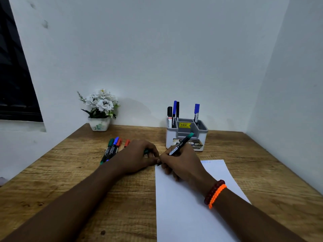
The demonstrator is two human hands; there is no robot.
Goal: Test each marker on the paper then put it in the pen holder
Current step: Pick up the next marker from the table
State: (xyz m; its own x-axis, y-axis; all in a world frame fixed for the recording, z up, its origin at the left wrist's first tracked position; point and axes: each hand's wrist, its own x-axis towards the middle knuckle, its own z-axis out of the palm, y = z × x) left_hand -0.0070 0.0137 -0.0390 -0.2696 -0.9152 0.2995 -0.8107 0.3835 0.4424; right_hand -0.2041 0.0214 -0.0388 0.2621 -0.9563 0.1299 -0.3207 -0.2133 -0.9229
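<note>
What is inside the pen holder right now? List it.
The pen holder has four markers standing in it: black, blue and black in its left compartment, and blue in its right. Their lower ends are hidden by the walls.

— What kind of room is this?
— A corner. A plain white back wall (157, 49) meets a white side wall (297, 84) on the right, both matt and evenly lit by soft, cool light.
— Any window?
— Yes, a dark window (14, 75) at the far left, black behind its frame, with a white sill (19, 125) below it.
— And the furniture?
— A wooden bench (122, 198) with a strong brown grain, pushed into the corner against both walls.
— Anything decorative?
— A small white pot of white flowers (100, 109) stands at the bench's back edge, casting a faint shadow on the wall.
</note>
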